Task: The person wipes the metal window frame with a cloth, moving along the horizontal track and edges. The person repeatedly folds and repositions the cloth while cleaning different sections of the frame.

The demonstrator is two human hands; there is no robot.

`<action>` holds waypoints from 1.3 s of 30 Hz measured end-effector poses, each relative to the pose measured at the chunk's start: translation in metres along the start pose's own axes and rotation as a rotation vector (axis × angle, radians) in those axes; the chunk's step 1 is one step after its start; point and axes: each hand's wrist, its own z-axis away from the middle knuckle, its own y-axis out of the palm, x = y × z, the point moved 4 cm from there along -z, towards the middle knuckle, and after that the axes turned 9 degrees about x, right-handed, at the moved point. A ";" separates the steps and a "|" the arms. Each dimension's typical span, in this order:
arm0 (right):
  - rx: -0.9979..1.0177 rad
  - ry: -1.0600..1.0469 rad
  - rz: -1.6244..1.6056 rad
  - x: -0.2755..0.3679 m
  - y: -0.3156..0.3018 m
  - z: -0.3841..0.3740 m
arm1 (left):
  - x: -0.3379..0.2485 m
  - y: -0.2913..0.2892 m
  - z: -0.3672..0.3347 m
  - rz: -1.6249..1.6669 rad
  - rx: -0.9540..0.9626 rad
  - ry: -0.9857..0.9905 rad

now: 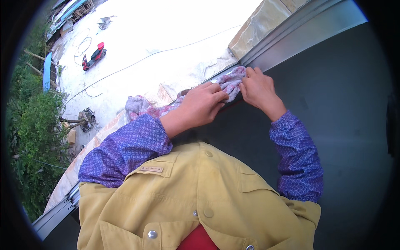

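Note:
A grey and pink patterned cloth lies bunched along the metal window track. My left hand is closed on the middle of it, knuckles up, fingers curled toward the right. At the cloth's far right end, my right hand pinches it close to the track. The cloth's loose end trails to the left past my left wrist, over the stone ledge. Under both hands, part of the track is hidden by fingers and fabric.
Stone slabs line the outer side of the track. Far below outside are a pale yard, a red and black scooter, a wheelbarrow, a long cable and green bushes. A dark grey surface stretches to my right.

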 end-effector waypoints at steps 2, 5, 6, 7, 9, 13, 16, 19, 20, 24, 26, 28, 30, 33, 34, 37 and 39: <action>0.034 0.028 -0.026 0.002 0.000 -0.002 | -0.002 -0.001 -0.001 -0.003 -0.008 0.011; 0.108 0.065 -0.180 0.000 0.007 -0.003 | -0.002 0.002 0.003 0.044 -0.013 0.047; 0.143 0.053 -0.245 0.005 0.005 -0.004 | -0.003 0.002 0.005 0.052 -0.019 0.054; 0.177 0.040 -0.310 0.015 -0.001 -0.005 | -0.003 0.000 0.007 0.069 -0.003 0.052; 0.200 -0.024 -0.409 0.039 -0.003 -0.004 | -0.008 -0.009 0.012 0.101 0.026 0.050; 0.112 -0.053 -0.450 0.083 -0.001 -0.001 | -0.011 -0.032 0.036 0.062 0.074 0.082; 0.095 -0.064 -0.522 0.104 0.000 0.003 | -0.011 -0.050 0.055 0.024 0.070 0.096; 0.158 -0.149 -0.632 0.142 0.000 0.000 | -0.011 -0.068 0.071 0.073 0.050 0.121; 0.214 -0.175 -0.662 0.152 0.000 -0.002 | -0.011 -0.075 0.077 0.091 0.038 0.113; -0.158 -0.258 -1.110 0.149 -0.018 -0.017 | -0.010 -0.108 0.094 0.168 -0.195 0.023; -0.636 -0.415 -1.070 0.140 -0.070 -0.013 | -0.013 -0.123 0.102 0.218 -0.399 -0.119; -0.831 -0.341 -0.802 0.122 -0.089 -0.010 | -0.017 -0.123 0.097 0.232 -0.396 -0.152; -0.863 -0.282 -0.632 0.098 -0.077 -0.006 | -0.019 -0.107 0.081 0.284 -0.364 -0.146; -0.928 -0.156 -0.482 0.069 -0.069 0.018 | -0.009 -0.078 0.063 0.324 -0.217 -0.150; -0.930 -0.104 -0.476 0.062 -0.066 0.024 | -0.003 -0.073 0.062 0.336 -0.163 -0.213; -0.920 -0.037 -0.340 0.044 -0.046 0.036 | 0.010 -0.055 0.059 -0.125 -0.118 -0.108; -0.908 0.019 -0.285 0.031 -0.030 0.035 | 0.014 -0.038 0.057 -0.119 0.018 -0.134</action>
